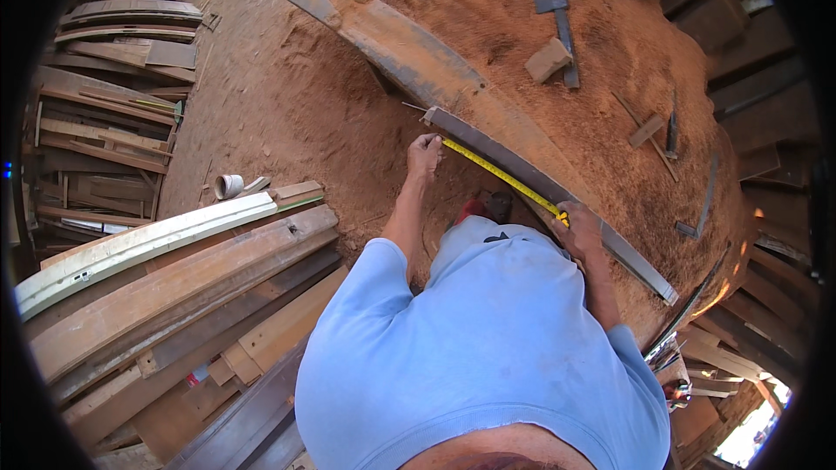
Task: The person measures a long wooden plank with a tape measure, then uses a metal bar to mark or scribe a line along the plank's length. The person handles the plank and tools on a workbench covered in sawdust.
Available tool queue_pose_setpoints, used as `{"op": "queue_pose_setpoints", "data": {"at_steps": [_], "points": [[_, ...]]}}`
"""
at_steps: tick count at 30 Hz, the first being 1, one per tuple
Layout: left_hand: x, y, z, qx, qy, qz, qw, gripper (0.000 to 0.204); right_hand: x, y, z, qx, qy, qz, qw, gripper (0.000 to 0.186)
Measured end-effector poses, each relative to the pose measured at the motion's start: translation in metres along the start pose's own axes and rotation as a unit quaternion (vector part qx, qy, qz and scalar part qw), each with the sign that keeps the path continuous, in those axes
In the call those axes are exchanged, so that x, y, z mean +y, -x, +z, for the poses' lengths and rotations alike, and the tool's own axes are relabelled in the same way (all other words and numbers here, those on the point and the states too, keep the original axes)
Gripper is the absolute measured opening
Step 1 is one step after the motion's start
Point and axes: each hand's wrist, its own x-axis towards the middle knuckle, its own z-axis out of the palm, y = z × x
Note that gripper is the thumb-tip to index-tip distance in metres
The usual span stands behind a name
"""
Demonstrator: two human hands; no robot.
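Note:
A yellow tape measure is stretched along the near edge of a narrow grey-brown wooden board. My left hand pinches the tape's end by the board's far-left end. Farther right, my right hand is closed around the tape's other end, where a bit of yellow shows; its fingers mostly hide what they grip. The board rests across a larger sawdust-dusted plank. A thin rod or nail sticks out past the board's left end.
Sawdust covers the ground. Beyond the plank lie a hammer against a wood block, a crossed wooden marking tool and a metal square. Stacked boards fill the left, near a white cup.

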Motion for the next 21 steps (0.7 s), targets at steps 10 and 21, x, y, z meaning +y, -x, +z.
{"op": "queue_pose_setpoints", "data": {"at_steps": [10,21], "points": [[-0.008,0.001,0.013,0.016,-0.010,0.005,1.000,0.017,0.006,0.004,0.004,0.021,-0.010,0.037,0.999,0.039],[-0.006,0.005,0.026,0.048,-0.032,0.041,0.998,0.009,0.016,0.013,-0.006,0.030,-0.012,-0.004,0.999,0.041]]}}
